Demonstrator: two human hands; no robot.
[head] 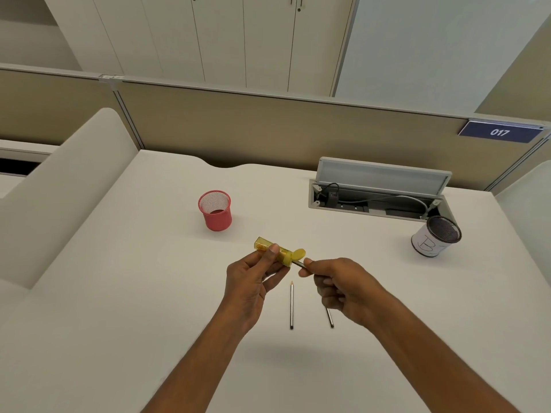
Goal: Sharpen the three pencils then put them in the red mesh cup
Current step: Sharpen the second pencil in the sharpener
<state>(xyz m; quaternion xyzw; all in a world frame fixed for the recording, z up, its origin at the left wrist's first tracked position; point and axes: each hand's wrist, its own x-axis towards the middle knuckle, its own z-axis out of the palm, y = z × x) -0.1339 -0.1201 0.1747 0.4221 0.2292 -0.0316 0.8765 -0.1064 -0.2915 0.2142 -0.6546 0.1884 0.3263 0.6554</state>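
Observation:
My left hand point(250, 278) grips a yellow see-through pencil sharpener point(274, 251) above the white desk, its round lid flipped open at the right end. My right hand point(337, 287) pinches a dark pencil point(299, 264) whose tip sits in the sharpener's opening; most of its shaft is hidden in my fingers. A second pencil point(291, 305) lies on the desk below the hands, point facing away from me. Only the lower end of a third pencil point(330, 318) shows from under my right hand. The red mesh cup point(215, 210) stands upright and empty beyond the hands, to the left.
A black mesh cup wrapped in white paper point(433, 236) stands at the right. Behind it an open cable tray point(375, 201) with its lid raised is set into the desk point(119, 293). Partition walls close the back and left sides.

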